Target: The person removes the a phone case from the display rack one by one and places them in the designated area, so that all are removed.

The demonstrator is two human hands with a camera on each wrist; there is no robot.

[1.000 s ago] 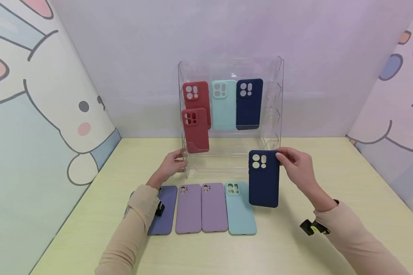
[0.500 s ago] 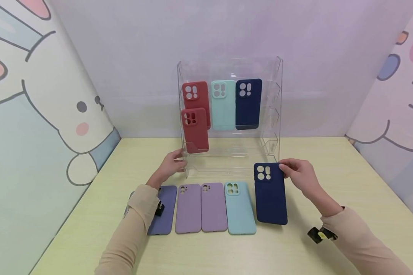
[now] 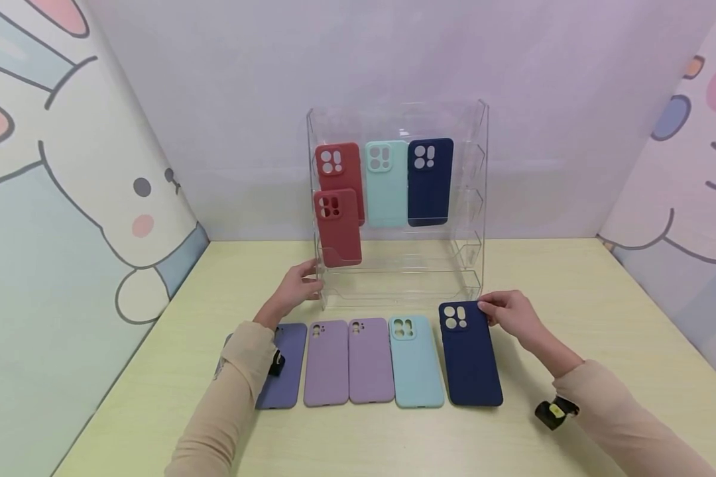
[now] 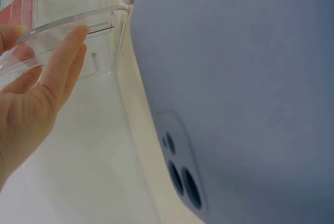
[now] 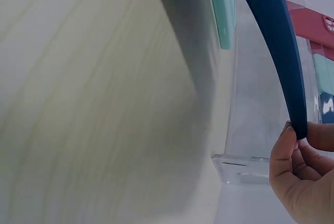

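My right hand (image 3: pixel 513 315) pinches the upper right corner of a navy phone case (image 3: pixel 473 358) between thumb and fingers. In the right wrist view that case (image 5: pixel 282 51) is seen edge-on, its gripped end raised above the table; whether its lower end touches the table is unclear. To its left lies a light blue phone case (image 3: pixel 417 364). My left hand (image 3: pixel 295 288) holds the left side panel of a clear acrylic display rack (image 3: pixel 402 281); in the left wrist view its fingers (image 4: pixel 62 65) lie along that panel.
Two lilac phone cases (image 3: pixel 327 364) and bluish-purple cases (image 3: pixel 286 371) continue the row, partly under the left sleeve. On the rack stand two red cases (image 3: pixel 341 228), a mint case (image 3: pixel 386 189) and another navy case (image 3: pixel 431 185). Cartoon-printed panels (image 3: pixel 95 232) flank the table.
My right hand has lowered the navy case from in front of the rack toward the table, beside the light blue one, tilting it back. My left hand has stayed on the rack.
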